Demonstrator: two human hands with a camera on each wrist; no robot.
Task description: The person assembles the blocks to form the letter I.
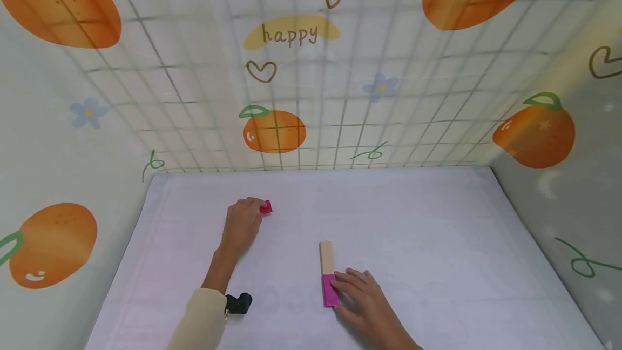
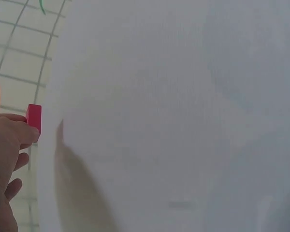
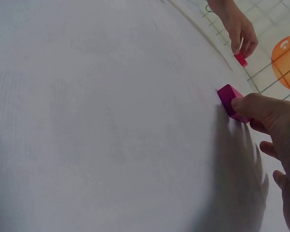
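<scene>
At the far left of the table, my left hand [image 1: 241, 223] pinches a small red block [image 1: 266, 207] between thumb and fingertips. The left wrist view shows this red block [image 2: 34, 118] raised at the fingertips of the left hand [image 2: 7, 150]. Nearer the front, my right hand [image 1: 362, 298] holds a magenta block [image 1: 330, 291] by its right side and near end. A pale wooden block [image 1: 326, 257] lies end to end with the magenta one, on its far side. In the right wrist view the thumb presses the magenta block [image 3: 230, 101].
White cloth covers the table [image 1: 427, 220]. A fabric wall [image 1: 291, 91] printed with oranges and grid lines rises behind, with side walls left and right. A black device [image 1: 238, 303] is strapped at the left wrist.
</scene>
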